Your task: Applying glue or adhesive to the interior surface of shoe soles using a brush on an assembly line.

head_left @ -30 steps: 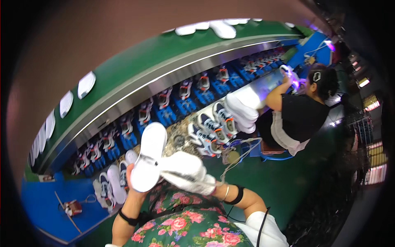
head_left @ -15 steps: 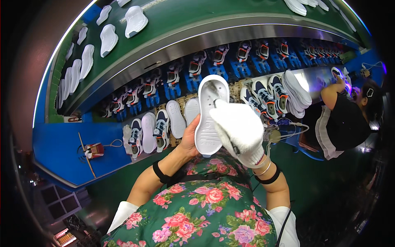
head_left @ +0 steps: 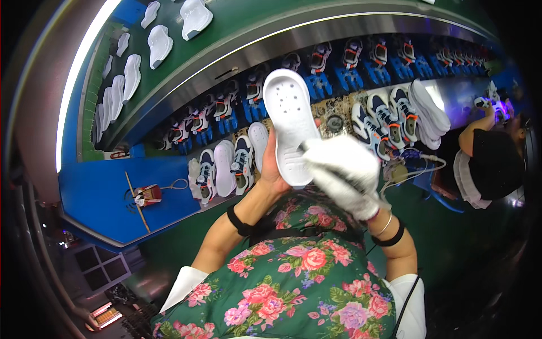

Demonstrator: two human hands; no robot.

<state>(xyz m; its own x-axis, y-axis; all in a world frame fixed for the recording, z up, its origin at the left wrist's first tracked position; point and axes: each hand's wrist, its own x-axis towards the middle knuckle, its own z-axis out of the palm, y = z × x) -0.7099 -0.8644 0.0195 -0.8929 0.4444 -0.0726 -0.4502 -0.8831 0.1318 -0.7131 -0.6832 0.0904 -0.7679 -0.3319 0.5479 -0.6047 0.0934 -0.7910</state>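
"Shoe sole (head_left: pixel 288 107): where is it?"

"Before the apron (head_left: pixel 271 294), clamped in the left hand's (head_left: pixel 274 169) fingers."

"And the gloved right hand (head_left: pixel 345 166)?"

"Shifted toward the sole's near end, so work seemingly moves there; whether its fingers are closed, I can't tell."

Green floral apron (head_left: pixel 307 265), white sleeves (head_left: pixel 183 285), black armbands (head_left: pixel 237 222), white glove (head_left: pixel 349 172)

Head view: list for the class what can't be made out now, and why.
All in the head view:
White sole: far face, turned from the camera.
Left hand: most fingers, behind the sole.
Right hand: fingers, inside a motion-blurred white glove.
Dark tip at the glove: tool or stain, too blurred to tell.
Co-worker: head, partly lost in the right dark rim.
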